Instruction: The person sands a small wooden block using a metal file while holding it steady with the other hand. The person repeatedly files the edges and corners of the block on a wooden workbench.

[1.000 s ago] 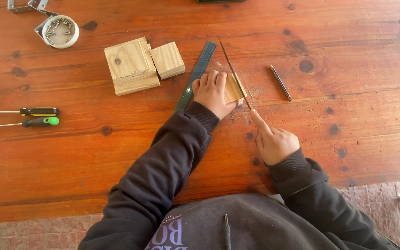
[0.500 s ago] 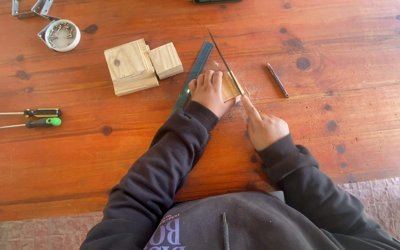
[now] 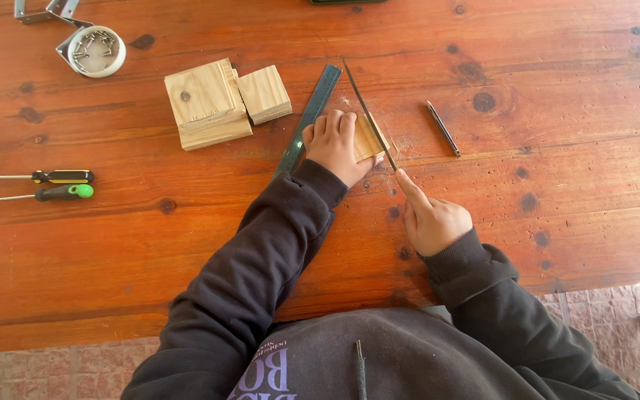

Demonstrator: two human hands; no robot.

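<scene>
Right hand (image 3: 432, 221) closed around handle end of thin saw blade (image 3: 368, 115), index finger stretched along it; blade runs diagonally up-left across right edge of small wood piece (image 3: 370, 138). Left hand (image 3: 335, 144) pressed flat on that piece, fingers spread, nothing enclosed. Piece pale, visible grain, mostly hidden under hand, lying on reddish wooden table (image 3: 557, 111), pale sawdust around. Dark ruler (image 3: 309, 118) just left of hand. Pencil (image 3: 443, 128) to right. Stacked pale blocks (image 3: 224, 100) further left. Two screwdrivers (image 3: 53, 185) near left edge; white bowl of screws (image 3: 96, 50) top left.
</scene>
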